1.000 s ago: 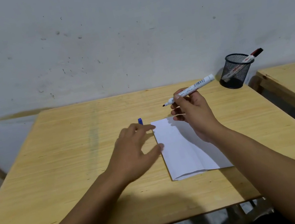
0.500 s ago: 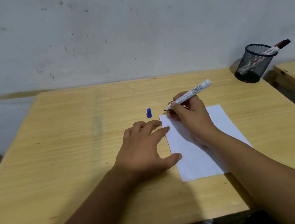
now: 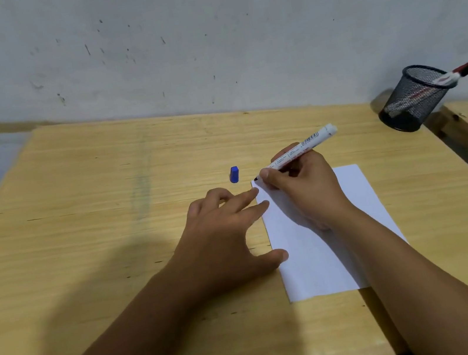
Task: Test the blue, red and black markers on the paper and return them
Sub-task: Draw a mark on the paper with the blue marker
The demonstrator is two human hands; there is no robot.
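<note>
The right hand [image 3: 305, 187] pinches the marker [image 3: 299, 151], its tip at the paper's [image 3: 359, 196] far left corner. The left hand [image 3: 229, 233] lies spread flat, fingertips on the paper's edge. The blue cap [image 3: 234, 174] stands just past it.

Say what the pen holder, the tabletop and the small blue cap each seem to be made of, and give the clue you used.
Pen holder: black wire mesh, probably metal; the markers inside show through its wall.
Tabletop: pale wood or a wood-look laminate, smooth with a slight sheen; long grain lines run across it.
Blue cap: likely moulded plastic; solid even colour, smooth faces.
</note>
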